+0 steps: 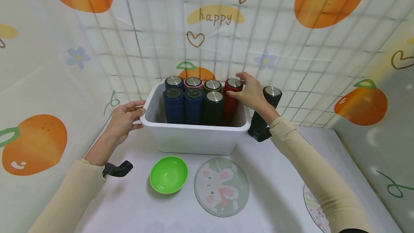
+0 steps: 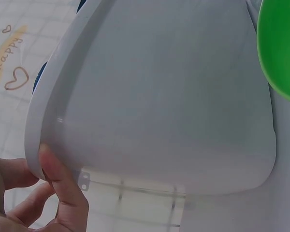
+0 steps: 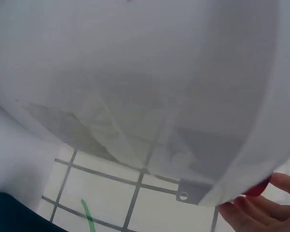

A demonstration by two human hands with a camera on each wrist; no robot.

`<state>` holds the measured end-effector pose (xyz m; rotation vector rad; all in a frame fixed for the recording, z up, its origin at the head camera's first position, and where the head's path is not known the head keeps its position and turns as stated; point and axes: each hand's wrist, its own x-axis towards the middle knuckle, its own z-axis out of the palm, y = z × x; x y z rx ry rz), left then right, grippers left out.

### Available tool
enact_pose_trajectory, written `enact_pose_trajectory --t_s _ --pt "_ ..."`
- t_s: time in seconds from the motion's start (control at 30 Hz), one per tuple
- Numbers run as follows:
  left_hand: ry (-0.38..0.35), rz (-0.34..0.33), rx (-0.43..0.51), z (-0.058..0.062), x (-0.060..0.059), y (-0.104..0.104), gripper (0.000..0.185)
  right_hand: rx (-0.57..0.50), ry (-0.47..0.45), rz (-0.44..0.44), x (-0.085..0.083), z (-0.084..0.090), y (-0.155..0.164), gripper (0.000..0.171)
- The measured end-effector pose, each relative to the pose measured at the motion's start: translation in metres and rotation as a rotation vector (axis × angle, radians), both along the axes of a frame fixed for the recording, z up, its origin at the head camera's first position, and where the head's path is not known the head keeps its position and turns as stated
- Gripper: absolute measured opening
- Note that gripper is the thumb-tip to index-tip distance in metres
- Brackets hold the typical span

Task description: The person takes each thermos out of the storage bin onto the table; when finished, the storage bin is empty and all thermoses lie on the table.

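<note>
Gripping the cap end of a red bottle (image 1: 231,98) with the right hand (image 1: 251,94), fingers and thumb curled round the steel-topped cap at the right end of the back row. Standing upright inside a white bin (image 1: 194,137), against its right wall, touching a black bottle (image 1: 214,108) on its left. Reaching over the bin's right rim from outside, wrist above that rim. In the right wrist view, only fingertips (image 3: 253,212) showing at the lower right past the bin's pale wall, with a sliver of red between them and the plastic.

Resting on the bin's left rim with the left hand (image 1: 124,119), fingers nearly straight along the outer edge, thumb laid on the lip, holding nothing. In the left wrist view, thumb (image 2: 63,186) pressed against the rim corner.

Packed with more upright bottles: two blue ones (image 1: 183,105) in front, dark and pink ones behind. Standing outside the bin, just beside its right wall and behind the right wrist, another black bottle (image 1: 270,101). Lying on the table in front of the bin, a green bowl (image 1: 169,174) and a round mouse-print mat (image 1: 221,187), near each other, well apart from both hands.
</note>
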<state>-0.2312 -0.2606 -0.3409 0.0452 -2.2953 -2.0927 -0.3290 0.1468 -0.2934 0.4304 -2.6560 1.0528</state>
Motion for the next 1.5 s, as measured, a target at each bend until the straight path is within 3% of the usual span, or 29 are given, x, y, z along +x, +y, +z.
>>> enact_pose_trajectory --t_s 0.57,1.03,1.5 --pt "0.004 0.0 -0.024 -0.002 -0.001 0.001 0.046 0.022 -0.004 0.011 -0.011 -0.011 0.0 0.066" --pt "0.019 0.005 -0.058 0.001 0.002 0.001 0.046 0.035 -0.013 0.009 -0.006 -0.008 -0.005 0.07" --pt "0.017 -0.001 -0.058 0.001 0.002 0.001 0.046 0.048 -0.044 0.021 -0.001 -0.005 -0.007 0.062"
